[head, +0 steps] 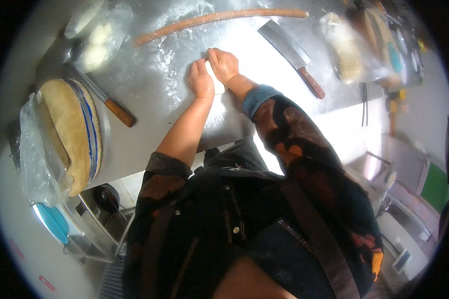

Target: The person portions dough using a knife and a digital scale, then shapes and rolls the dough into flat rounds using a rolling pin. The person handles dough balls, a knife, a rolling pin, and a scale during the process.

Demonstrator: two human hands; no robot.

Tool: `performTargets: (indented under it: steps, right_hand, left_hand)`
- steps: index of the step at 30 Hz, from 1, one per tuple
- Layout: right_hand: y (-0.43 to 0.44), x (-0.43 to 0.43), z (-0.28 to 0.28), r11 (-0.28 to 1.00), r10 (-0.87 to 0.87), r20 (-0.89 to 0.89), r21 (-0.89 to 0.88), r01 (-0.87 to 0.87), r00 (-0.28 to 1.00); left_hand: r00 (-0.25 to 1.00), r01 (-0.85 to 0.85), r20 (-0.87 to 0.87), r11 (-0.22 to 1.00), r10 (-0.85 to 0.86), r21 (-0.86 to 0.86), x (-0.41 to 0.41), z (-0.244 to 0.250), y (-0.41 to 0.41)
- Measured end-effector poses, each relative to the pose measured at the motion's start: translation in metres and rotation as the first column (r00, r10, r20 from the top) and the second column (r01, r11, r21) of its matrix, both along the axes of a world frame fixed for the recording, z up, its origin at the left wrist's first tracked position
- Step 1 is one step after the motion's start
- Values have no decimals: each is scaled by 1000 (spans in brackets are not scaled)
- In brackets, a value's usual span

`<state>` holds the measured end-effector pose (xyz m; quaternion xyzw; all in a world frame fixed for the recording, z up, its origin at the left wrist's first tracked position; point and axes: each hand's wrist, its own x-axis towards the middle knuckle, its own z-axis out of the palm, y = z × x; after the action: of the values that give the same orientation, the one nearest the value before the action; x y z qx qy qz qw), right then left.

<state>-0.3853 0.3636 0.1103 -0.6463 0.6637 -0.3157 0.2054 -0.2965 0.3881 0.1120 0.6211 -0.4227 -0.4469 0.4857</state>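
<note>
Both my hands are pressed around a piece of white dough (217,86) on a floured steel worktop (153,112). My left hand (201,79) lies along the dough's left side with fingers curled. Against its upper right side is my right hand (225,64), also with bent fingers. Only a strip of the dough shows between the hands, and their palms hide the rest. Beyond them a long wooden rolling pin (217,17) lies across the worktop. To the right rests a cleaver (288,45) with a wooden handle.
At left, a wooden-handled knife (114,108) lies near a round chopping board (67,130) with a blue-edged band and a clear plastic bag (37,157). A bag with pale dough balls (95,46) sits far left. Another bagged pale mass (348,52) is at right, near thin dark sticks (364,106).
</note>
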Motion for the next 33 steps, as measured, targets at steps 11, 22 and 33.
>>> performTargets:
  steps: [11, 22, 33]
  right_hand:
    - [60, 17, -8, 910, -119, 291, -350, 221, 949]
    - [2, -3, -3, 979, -178, 309, 155, 136, 934]
    - [65, 1, -20, 941, 42, 246, -334, 44, 968]
  left_hand:
    - [987, 152, 75, 978, -142, -145, 5, -4, 49]
    - [876, -18, -458, 959, 151, 281, 0, 4, 5]
    - [993, 106, 61, 992, -102, -73, -3, 5, 63]
